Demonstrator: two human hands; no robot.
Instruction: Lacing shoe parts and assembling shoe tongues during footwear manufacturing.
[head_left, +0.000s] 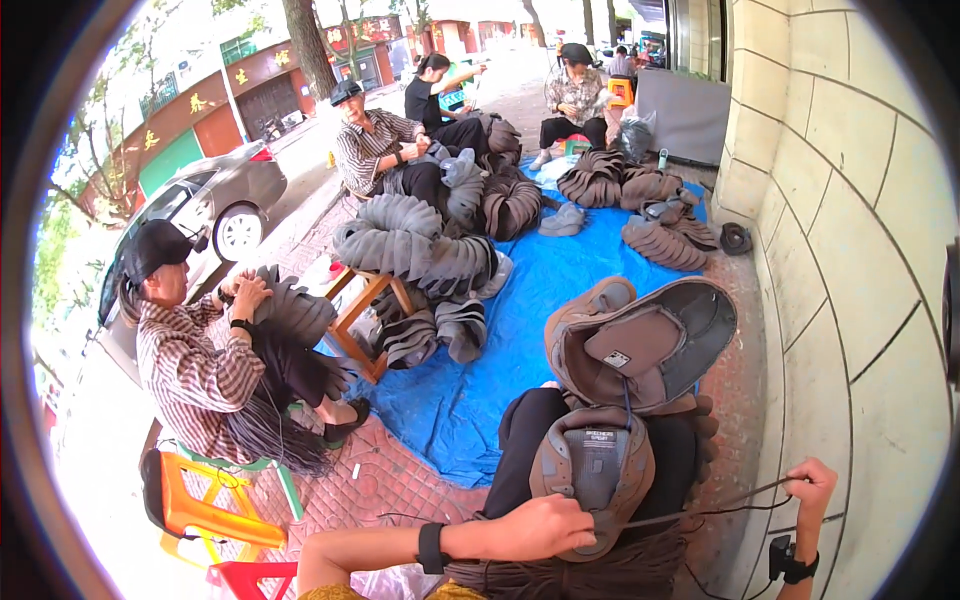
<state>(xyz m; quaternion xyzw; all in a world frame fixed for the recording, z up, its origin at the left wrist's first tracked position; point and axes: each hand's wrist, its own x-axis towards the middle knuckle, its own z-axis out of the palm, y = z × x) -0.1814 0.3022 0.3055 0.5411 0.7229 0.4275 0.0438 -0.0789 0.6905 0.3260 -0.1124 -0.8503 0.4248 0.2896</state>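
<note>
Pinching a thin, stretched lace (660, 519) in right fingers (803, 486), curling left fingers (572, 514) in unclear hold over a rounded, padded shoe (608, 455).

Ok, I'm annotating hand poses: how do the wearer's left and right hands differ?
The left hand is at the near shoe; the right hand is held out to the side.
The right hand grips the dark lace; whether the left hand does is unclear.
The left hand's black band looks plain; the right hand's band carries a boxy piece.
Both hands are bare.
</note>
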